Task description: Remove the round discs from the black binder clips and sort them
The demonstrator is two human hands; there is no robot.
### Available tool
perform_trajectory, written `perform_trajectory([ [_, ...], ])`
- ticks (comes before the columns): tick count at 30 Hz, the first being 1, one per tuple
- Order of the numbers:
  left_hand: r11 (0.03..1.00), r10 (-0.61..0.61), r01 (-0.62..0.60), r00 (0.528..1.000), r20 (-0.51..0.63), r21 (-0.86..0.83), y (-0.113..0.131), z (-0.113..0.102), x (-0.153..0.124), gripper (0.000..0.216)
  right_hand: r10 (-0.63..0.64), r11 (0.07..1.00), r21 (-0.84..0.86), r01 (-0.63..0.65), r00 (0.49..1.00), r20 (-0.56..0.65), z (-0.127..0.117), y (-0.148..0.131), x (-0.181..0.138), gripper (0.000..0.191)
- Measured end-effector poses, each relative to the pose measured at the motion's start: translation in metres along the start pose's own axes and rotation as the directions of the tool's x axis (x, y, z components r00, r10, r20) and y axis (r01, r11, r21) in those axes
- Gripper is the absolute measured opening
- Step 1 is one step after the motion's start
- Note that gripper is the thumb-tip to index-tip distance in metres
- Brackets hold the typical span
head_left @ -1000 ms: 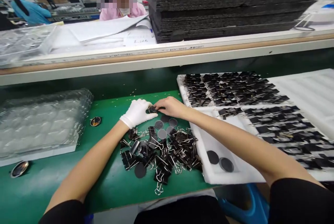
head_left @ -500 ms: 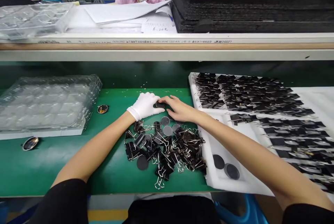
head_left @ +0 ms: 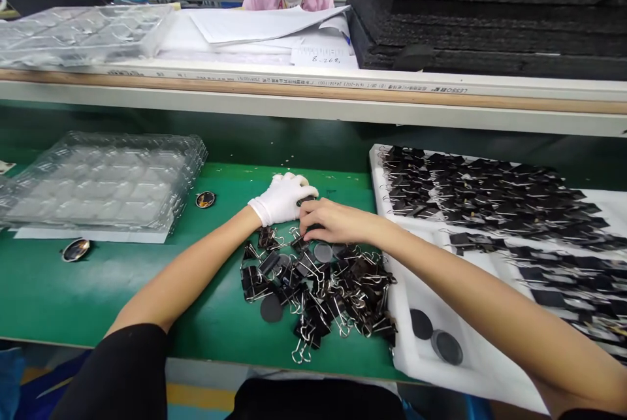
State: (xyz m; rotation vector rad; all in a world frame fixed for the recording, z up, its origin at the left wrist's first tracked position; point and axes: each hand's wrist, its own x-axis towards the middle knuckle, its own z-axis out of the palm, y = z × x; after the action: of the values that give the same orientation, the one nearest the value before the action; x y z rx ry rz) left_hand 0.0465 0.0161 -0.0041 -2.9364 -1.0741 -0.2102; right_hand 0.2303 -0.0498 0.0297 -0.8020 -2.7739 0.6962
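Observation:
My left hand [head_left: 285,199], in a white glove, is closed around the edge of a small dark round part [head_left: 307,200], mostly covered by the fingers. Against it, my bare right hand [head_left: 329,221] has its fingers curled and pressed together; what they grip, if anything, is hidden. Just below both hands spreads a pile of black binder clips [head_left: 318,289] with silver wire handles. Among the clips lie grey discs, one grey disc [head_left: 323,252] close under my right hand and a dark disc [head_left: 271,308] at the pile's left edge.
Clear plastic trays [head_left: 112,178] are stacked at left, near two small round parts with amber insides, one round part [head_left: 206,199] and another [head_left: 76,249]. White foam trays [head_left: 406,355] at right carry rows of binder clips. A shelf [head_left: 245,90] crosses behind; a person in pink sits beyond.
My right hand has shifted down from the dark round part toward the clips, its fingers curling in. My left hand keeps its hold. The whole view has shifted and tilted slightly.

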Motion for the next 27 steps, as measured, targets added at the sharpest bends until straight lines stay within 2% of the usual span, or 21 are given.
perform_trajectory([
  [2,0.999,-0.039,0.039,0.999,-0.025,0.012,-0.005,0.000,-0.001,0.038,0.018,0.997,0.081,-0.009,0.994,-0.109,-0.004,0.004,-0.001,0.008],
  [4,0.997,-0.075,0.076,0.997,-0.037,0.033,-0.011,0.000,-0.002,0.045,0.124,0.989,0.106,-0.099,0.957,-0.263,-0.009,0.007,-0.004,0.009],
  [6,0.994,-0.096,0.098,0.995,-0.039,0.055,-0.017,-0.001,-0.003,0.057,0.308,0.951,0.107,-0.290,0.866,-0.394,-0.012,0.010,-0.007,0.009],
  [8,0.992,-0.108,0.110,0.994,-0.033,0.069,-0.019,-0.002,-0.003,0.063,0.488,0.858,0.101,-0.504,0.737,-0.468,-0.012,0.015,-0.010,0.011],
  [9,0.991,-0.114,0.116,0.993,-0.025,0.071,-0.019,-0.003,-0.003,0.064,0.556,0.803,0.093,-0.589,0.682,-0.475,-0.011,0.018,-0.012,0.012],
  [11,0.989,-0.128,0.128,0.992,-0.007,0.070,-0.019,-0.004,-0.002,0.064,0.646,0.716,0.066,-0.695,0.624,-0.440,-0.009,0.022,-0.014,0.015],
  [14,0.986,-0.152,0.152,0.988,-0.001,0.065,-0.018,-0.004,-0.003,0.067,0.714,0.653,0.043,-0.756,0.596,-0.369,-0.008,0.021,-0.017,0.017],
  [17,0.988,-0.143,0.143,0.990,-0.003,0.050,-0.018,-0.005,-0.006,0.071,0.747,0.603,0.010,-0.798,0.560,-0.357,-0.015,0.015,-0.016,0.036],
  [19,0.991,-0.125,0.124,0.992,0.016,0.045,-0.017,-0.008,-0.008,0.063,0.709,0.597,-0.031,-0.802,0.546,-0.446,-0.023,0.014,-0.011,0.048],
  [21,0.992,-0.112,0.110,0.993,0.033,0.055,-0.015,-0.010,-0.008,0.053,0.611,0.637,-0.041,-0.770,0.537,-0.582,-0.029,0.020,0.000,0.046],
  [23,0.992,-0.102,0.099,0.994,0.032,0.073,-0.012,-0.012,-0.007,0.051,0.560,0.692,0.001,-0.722,0.535,-0.633,-0.031,0.033,0.015,0.042],
  [25,0.993,-0.088,0.086,0.996,0.025,0.077,-0.008,-0.012,-0.006,0.050,0.608,0.712,0.072,-0.698,0.562,-0.562,-0.028,0.047,0.031,0.047],
  [27,0.995,-0.073,0.072,0.997,0.019,0.065,-0.005,-0.010,-0.006,0.050,0.676,0.696,0.116,-0.709,0.591,-0.440,-0.020,0.060,0.043,0.052],
])
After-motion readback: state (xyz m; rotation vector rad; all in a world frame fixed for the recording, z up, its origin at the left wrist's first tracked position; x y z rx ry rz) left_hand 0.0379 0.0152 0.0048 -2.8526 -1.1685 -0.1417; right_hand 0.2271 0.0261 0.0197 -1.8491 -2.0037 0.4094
